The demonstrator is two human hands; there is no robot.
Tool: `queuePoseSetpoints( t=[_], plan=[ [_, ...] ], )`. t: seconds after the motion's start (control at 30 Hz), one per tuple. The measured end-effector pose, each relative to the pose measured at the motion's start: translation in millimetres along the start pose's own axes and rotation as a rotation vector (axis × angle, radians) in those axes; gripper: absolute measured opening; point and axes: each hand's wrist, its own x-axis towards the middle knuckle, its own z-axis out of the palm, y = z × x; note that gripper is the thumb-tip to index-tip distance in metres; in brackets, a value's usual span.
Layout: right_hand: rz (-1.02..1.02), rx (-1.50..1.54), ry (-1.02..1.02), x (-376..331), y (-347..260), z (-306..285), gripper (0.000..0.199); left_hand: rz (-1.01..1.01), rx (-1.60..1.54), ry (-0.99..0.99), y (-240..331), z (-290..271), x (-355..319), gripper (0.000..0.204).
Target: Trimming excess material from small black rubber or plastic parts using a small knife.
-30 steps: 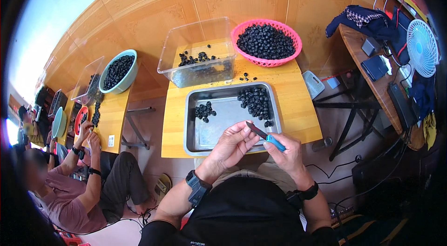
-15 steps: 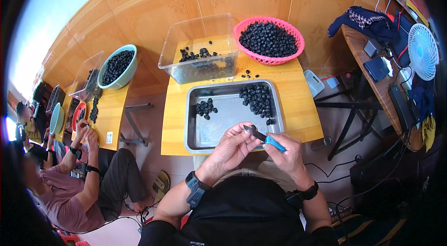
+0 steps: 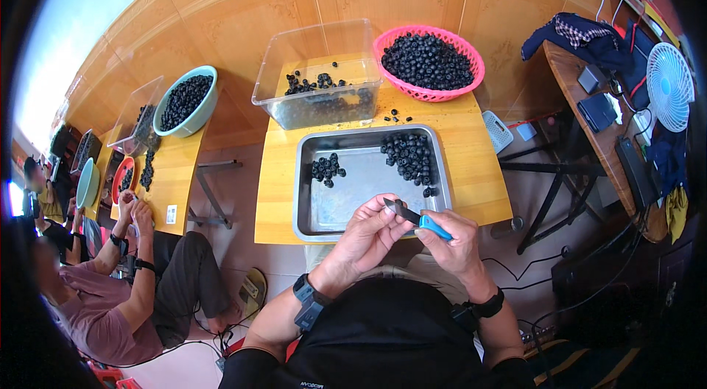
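Note:
My right hand [image 3: 451,236] is closed round the blue handle of a small knife [image 3: 434,226]. Its dark blade points left and up, across the fingertips of my left hand [image 3: 366,234]. Those left fingers are pinched together at the blade tip; whatever sits between them is too small or hidden to name. Both hands hover over the near edge of a metal tray [image 3: 302,190]. Inside the tray, small black round pieces lie in two groups: a small pile [image 3: 327,169] at left and a larger pile [image 3: 409,159] at right.
Behind the tray stand a clear plastic bin [image 3: 317,113] and a pink basket [image 3: 471,50], both holding black pieces. A few lie loose on the wooden table [image 3: 479,190]. At left, a person [image 3: 118,300] works at another table. A side desk [image 3: 582,116] with a fan [image 3: 669,85] is at right.
The view has shifted slightly, moving the table and tray a little in the picture. My hands and the knife keep nearly the same pose.

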Motion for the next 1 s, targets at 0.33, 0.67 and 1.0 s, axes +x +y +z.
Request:
queuePoseSetpoints(
  t=[0.33, 0.67, 1.0],
  plan=[
    [0.222, 0.095, 0.17, -5, 20, -8, 0.031, 0.027, 0.161, 0.013, 6, 14, -11, 0.019],
    [0.02, 0.068, -0.053, 3, -15, -3, 0.033, 0.043, 0.104, 0.021, 2, 1, -13, 0.024],
    [-0.016, 0.027, -0.087, 3, -18, -4, 0.035, 0.049, 0.066, -0.014, 1, -2, -18, 0.027]
  ],
)
